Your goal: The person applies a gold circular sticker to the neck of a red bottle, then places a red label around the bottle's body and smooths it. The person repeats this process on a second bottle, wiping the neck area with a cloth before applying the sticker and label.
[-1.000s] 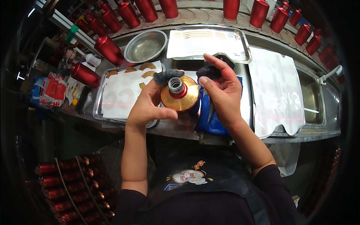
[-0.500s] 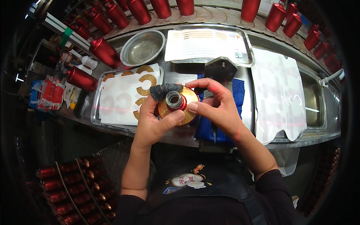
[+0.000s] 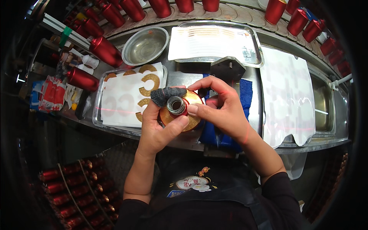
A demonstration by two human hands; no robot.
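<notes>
Right now both hands meet over the near edge of the steel bench, wrapped around a red bottle (image 3: 178, 107) seen mouth-up, its open silver neck pointing at the camera. A gold collar label (image 3: 190, 111) fans out around its shoulder. The left hand (image 3: 160, 126) cups the bottle from below and to the left, thumb pressed up on the near edge of the gold, and a dark knitted finger cot (image 3: 165, 95) covers the finger that curls over the far side of the neck. The right hand (image 3: 222, 109) closes in from the right, thumb tip against the rim of the neck, fingers arched over the far edge of the label.

By the look of it, the bottle is rigid metal, smooth and probably a touch slippery, so the body and neck are the safe places to grip. The gold collar seems thin and flexible; I'd judge it creases or lifts easily, so it wants fingertip pressure at its edges, not a squeeze.

Just to the left lies a tray (image 3: 99, 92) holding a white backing sheet (image 3: 119, 103) with more gold ring-shaped labels (image 3: 150, 82) on it. Farther off sits a round steel bowl (image 3: 145, 45), and to its right a second tray (image 3: 256, 42) with a pale sheet. Under the hands a blue cloth (image 3: 247, 92) pads the bench, and red bottles (image 3: 103, 50) line the far edge.
</notes>
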